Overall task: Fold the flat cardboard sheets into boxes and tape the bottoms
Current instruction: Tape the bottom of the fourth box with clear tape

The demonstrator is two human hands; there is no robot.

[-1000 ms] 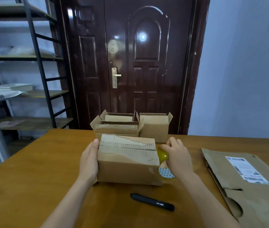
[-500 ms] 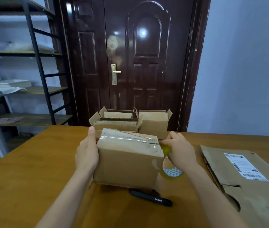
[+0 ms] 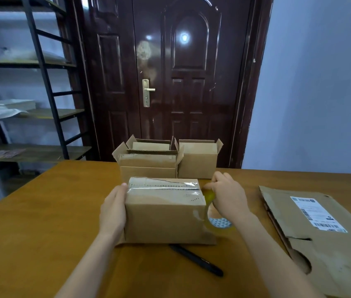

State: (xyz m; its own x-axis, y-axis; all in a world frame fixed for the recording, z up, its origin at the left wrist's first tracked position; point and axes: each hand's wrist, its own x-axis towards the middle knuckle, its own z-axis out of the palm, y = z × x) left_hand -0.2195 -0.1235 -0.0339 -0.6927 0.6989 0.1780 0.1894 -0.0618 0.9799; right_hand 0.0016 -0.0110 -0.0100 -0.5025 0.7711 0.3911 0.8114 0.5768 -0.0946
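Cardboard box (image 3: 163,214) is sitting near the middle of the wooden surface (image 3: 41,222), upturned, flaps closed on top with a strip of clear tape (image 3: 166,184) running along the seam. Its lower flaps are splaying out against the surface at the near edge.

Left hand (image 3: 113,208) is pressing flat against the box's left end, fingers straight, thumb reaching the top corner; grip open, bracing only. Right hand (image 3: 227,195) is at the box's right end, its grip curled round a roll of yellowish tape (image 3: 215,220), the roll hanging just beside the box's right wall, with the tape wrapping down over that top right corner.

A black pen (image 3: 197,260) is lying on the surface just in front of the box, its far end tucked under the splayed flap. Behind the box, three finished boxes (image 3: 170,160) are standing open-topped in a cluster near the far edge. To the right, well apart, flat cardboard sheets (image 3: 325,239) are lying stacked, the top one carrying a white shipping label (image 3: 318,214). Beyond the surface: a dark brown door (image 3: 170,78) and metal shelving (image 3: 30,82) at left.
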